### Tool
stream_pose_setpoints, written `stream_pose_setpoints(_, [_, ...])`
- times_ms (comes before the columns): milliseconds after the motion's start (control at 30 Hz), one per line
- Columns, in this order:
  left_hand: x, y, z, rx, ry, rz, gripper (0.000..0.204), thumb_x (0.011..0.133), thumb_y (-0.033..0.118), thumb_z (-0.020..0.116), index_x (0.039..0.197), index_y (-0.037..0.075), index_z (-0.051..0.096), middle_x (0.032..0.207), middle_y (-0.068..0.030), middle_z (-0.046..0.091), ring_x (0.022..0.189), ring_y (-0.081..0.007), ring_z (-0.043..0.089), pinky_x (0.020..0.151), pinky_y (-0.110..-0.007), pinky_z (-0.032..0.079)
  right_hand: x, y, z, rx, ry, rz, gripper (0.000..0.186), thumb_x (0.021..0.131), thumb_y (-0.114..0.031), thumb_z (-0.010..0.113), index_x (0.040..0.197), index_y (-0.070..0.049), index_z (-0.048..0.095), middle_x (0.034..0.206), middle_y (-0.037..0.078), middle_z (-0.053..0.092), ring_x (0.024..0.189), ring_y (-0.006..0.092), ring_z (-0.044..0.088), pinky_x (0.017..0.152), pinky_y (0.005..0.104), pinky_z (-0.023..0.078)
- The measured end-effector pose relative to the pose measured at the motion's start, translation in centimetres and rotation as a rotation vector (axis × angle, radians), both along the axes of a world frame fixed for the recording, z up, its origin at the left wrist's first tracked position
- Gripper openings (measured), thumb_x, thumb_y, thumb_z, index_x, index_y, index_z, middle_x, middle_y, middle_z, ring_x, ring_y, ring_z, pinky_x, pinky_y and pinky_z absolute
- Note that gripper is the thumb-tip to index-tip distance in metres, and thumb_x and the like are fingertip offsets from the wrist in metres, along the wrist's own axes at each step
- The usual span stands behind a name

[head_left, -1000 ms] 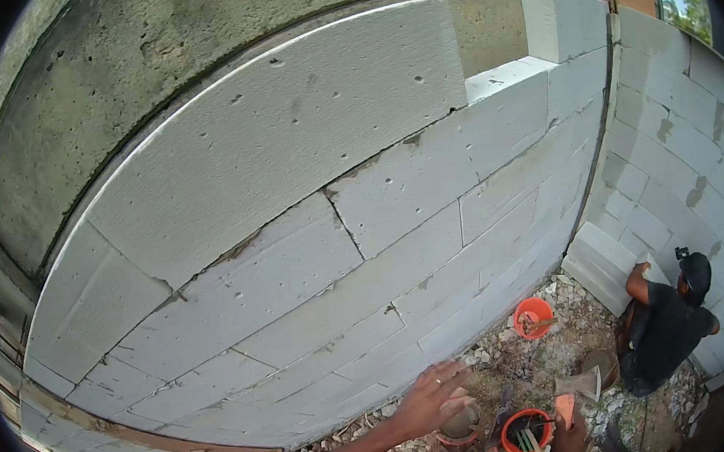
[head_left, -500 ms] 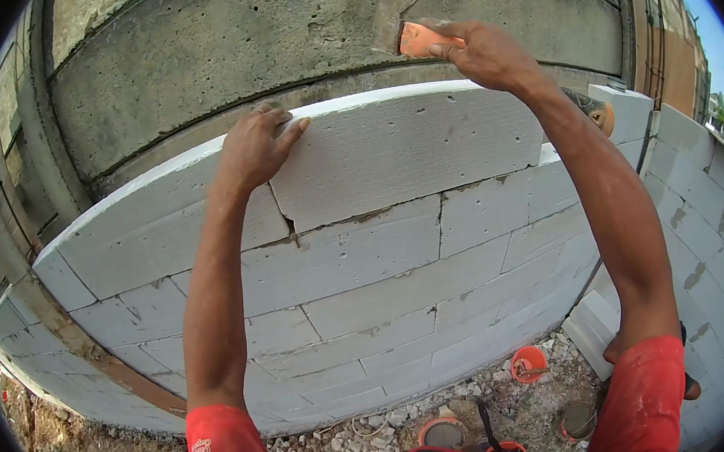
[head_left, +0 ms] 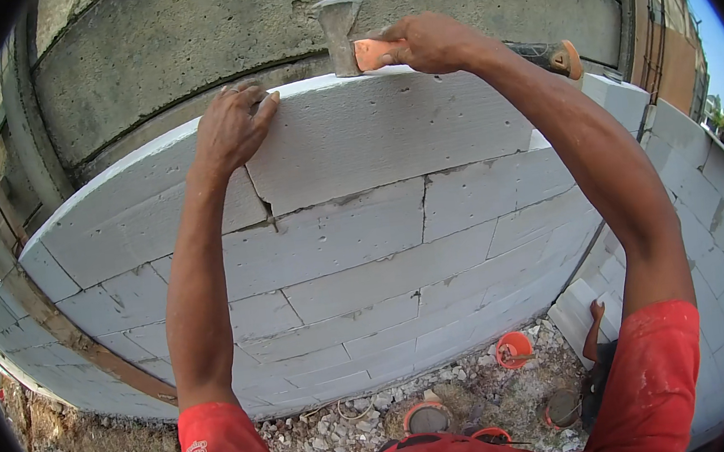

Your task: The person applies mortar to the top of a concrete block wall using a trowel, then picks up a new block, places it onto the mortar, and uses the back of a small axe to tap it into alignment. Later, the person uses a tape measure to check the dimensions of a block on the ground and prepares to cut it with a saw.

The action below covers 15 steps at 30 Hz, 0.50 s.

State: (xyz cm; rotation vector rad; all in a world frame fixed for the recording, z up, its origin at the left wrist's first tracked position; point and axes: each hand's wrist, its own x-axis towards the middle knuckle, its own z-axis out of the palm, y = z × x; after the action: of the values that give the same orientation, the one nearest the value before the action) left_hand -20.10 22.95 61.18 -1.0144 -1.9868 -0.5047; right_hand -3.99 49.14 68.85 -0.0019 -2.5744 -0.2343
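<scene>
On the white block wall (head_left: 346, 236), your work at the upper block (head_left: 405, 130) has passed from a raised tool to one at the surface: the hatchet (head_left: 341, 41), held above the block half a second ago, now has its head down at the top edge, apparently in contact. The hatchet lies between your hands, with the left hand (head_left: 233, 127) draped over the edge near the block's left end, thumb apart, any pinch impossible to tell, and the right hand (head_left: 434, 42) wrapped around the handle just behind the head.
</scene>
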Motion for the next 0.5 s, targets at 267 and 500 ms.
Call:
stream_pose_setpoints(267, [3.2,0.9,1.4,-0.079,-0.128,0.055,0.062,0.094,0.053,0.055,0.114,-0.004,0.069,0.118,-0.0219,0.067,0.112,-0.0382,0.061,0.104,-0.042,0.043,11.4,11.9,-8.6,-0.830,0.546,0.003,0.044,0.097,-0.046,0.058,0.103,-0.002,0.059,0.083,0.014,0.064,0.074,0.0236,0.063,0.063,0.0364,0.051])
stream_pose_setpoints(500, [8.7,13.4,1.9,-0.131,0.049,-0.104,0.078,0.089,0.066,0.055,0.126,-0.002,0.063,0.124,-0.0232,0.064,0.123,-0.0354,0.057,0.105,-0.045,0.043,20.5,22.4,-18.4,-1.550,0.695,0.024,0.034,0.102,-0.037,0.053,0.108,-0.003,0.052,0.071,0.002,0.054,0.052,0.0074,0.050,0.042,0.0235,0.044])
